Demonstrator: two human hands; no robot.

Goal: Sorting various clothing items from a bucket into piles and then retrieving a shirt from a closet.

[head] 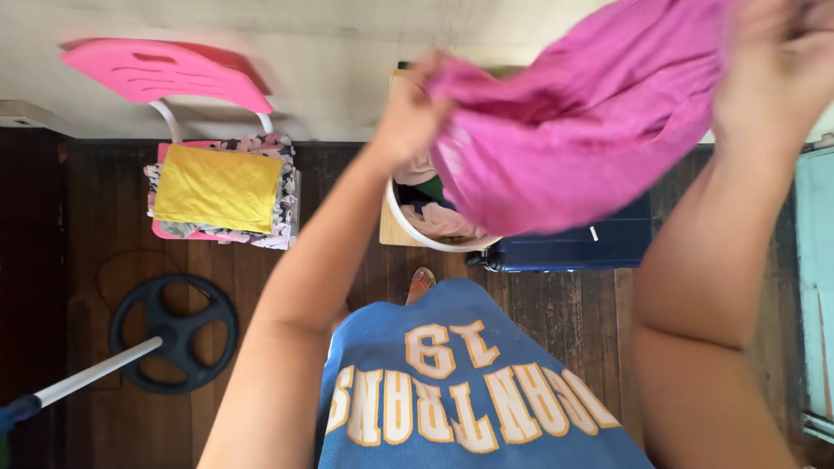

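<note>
Both my hands hold up a pink cloth garment (582, 130) in front of me. My left hand (408, 117) grips its left edge, fingers closed on the fabric. My right hand (773, 69) grips the upper right part, blurred at the frame's top right. The cloth hangs over a white basket (401, 221) filled with clothes, which rests on a small wooden stand. My blue shirt (460, 391) with yellow lettering shows at the bottom.
A pink chair (165, 74) at the left carries a stack of folded clothes with a yellow piece (217, 187) on top. A black weight plate (174, 334) with a white bar lies on the dark wooden floor. A dark blue case (573, 247) sits behind the basket.
</note>
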